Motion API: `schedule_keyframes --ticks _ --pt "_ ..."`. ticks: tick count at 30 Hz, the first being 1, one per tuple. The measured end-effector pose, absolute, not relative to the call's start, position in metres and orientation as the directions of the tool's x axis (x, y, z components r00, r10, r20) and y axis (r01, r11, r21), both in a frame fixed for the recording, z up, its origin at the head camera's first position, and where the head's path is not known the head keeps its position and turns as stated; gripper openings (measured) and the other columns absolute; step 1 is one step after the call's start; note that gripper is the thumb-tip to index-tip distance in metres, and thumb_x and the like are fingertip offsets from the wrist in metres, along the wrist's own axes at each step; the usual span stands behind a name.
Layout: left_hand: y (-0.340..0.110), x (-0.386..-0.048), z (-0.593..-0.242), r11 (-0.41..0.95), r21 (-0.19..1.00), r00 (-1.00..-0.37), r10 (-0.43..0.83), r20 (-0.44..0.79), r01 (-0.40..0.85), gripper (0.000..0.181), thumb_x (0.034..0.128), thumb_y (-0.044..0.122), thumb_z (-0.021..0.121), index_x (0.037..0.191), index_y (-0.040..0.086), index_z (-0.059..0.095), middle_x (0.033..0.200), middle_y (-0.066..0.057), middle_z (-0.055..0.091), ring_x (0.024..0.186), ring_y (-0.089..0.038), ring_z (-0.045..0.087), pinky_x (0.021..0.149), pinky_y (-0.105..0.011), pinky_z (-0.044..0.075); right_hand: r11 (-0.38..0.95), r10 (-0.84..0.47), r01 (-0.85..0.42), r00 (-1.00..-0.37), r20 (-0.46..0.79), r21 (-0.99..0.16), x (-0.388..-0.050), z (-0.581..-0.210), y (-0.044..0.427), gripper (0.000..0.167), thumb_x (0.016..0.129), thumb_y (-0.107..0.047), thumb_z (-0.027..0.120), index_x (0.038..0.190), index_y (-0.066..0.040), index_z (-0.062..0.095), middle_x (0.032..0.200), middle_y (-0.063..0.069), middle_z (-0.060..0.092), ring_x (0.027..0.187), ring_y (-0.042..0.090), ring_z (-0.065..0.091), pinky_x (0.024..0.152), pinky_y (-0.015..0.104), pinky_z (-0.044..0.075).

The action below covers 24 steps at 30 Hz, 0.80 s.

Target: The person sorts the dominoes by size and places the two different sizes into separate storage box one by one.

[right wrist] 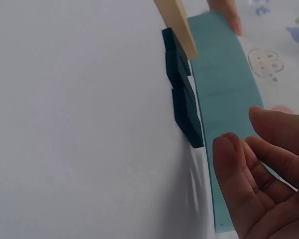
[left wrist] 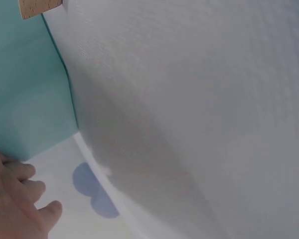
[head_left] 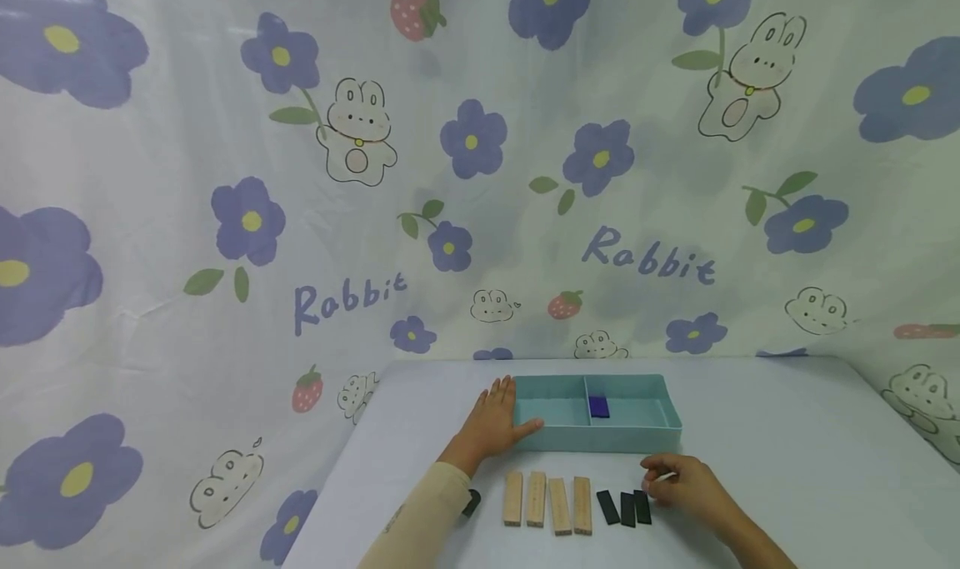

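Observation:
My left hand [head_left: 491,423] rests at the left end of a teal two-compartment box [head_left: 600,439], fingers stretched along its end and thumb over the front corner. In the left wrist view the fingers [left wrist: 24,172] lie against the box's end. My right hand [head_left: 686,487] hovers just right of several black tiles [head_left: 627,509], its fingers loosely bent. From the right wrist view, nothing shows between its thumb and fingers. A blue-purple piece [head_left: 599,406] lies in the box's right compartment, beside the divider.
Several pale wooden blocks [head_left: 558,506] lie in a row in front of the box, left of the black tiles. A black rounded object [head_left: 472,502], partly hidden, is by the left sleeve. Behind the white table [head_left: 765,452] hangs a patterned curtain [head_left: 510,219].

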<state>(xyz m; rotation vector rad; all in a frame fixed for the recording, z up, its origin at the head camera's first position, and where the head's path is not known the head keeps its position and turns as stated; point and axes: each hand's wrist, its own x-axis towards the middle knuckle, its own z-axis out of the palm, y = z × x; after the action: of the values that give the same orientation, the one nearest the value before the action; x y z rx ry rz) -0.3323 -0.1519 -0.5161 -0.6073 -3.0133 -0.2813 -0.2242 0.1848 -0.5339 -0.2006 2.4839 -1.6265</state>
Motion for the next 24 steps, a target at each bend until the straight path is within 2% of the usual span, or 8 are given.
schedule_keyframes --ticks 7,16,24 --pt "-0.152 -0.335 -0.52 0.905 0.176 -0.922 0.376 0.095 0.387 0.11 0.0846 0.083 0.027 0.153 -0.002 0.018 0.159 -0.017 0.019 0.146 -0.031 0.015 0.115 -0.05 0.016 0.502 -0.171 0.005 -0.98 -0.105 -0.865 -0.22 -0.542 0.179 0.046 0.075 -0.015 0.082 0.114 0.004 0.066 0.091 0.003 0.065 0.08 0.02 0.065 0.062 0.032 0.055" --pt "-0.153 -0.336 -0.521 0.901 0.187 -0.92 0.379 0.106 0.392 0.103 0.0889 0.076 0.038 0.153 -0.003 0.019 0.159 -0.018 0.019 0.146 -0.032 0.014 0.115 -0.051 0.015 0.551 -0.112 0.046 -0.985 -0.129 -0.833 -0.215 -0.539 0.171 0.047 0.067 -0.007 0.085 0.11 0.001 0.068 0.091 0.003 0.064 0.075 0.018 0.062 0.061 0.033 0.055" --pt "-0.152 -0.334 -0.52 0.901 0.176 -0.918 0.383 0.103 0.396 0.105 0.0879 0.078 0.034 0.153 -0.003 0.019 0.158 -0.018 0.019 0.146 -0.032 0.015 0.115 -0.051 0.016 0.644 -0.115 0.015 -0.986 -0.116 -0.765 -0.214 -0.537 0.168 0.052 0.058 -0.009 0.09 0.105 -0.002 0.07 0.097 0.004 0.068 0.071 0.015 0.058 0.062 0.033 0.05"
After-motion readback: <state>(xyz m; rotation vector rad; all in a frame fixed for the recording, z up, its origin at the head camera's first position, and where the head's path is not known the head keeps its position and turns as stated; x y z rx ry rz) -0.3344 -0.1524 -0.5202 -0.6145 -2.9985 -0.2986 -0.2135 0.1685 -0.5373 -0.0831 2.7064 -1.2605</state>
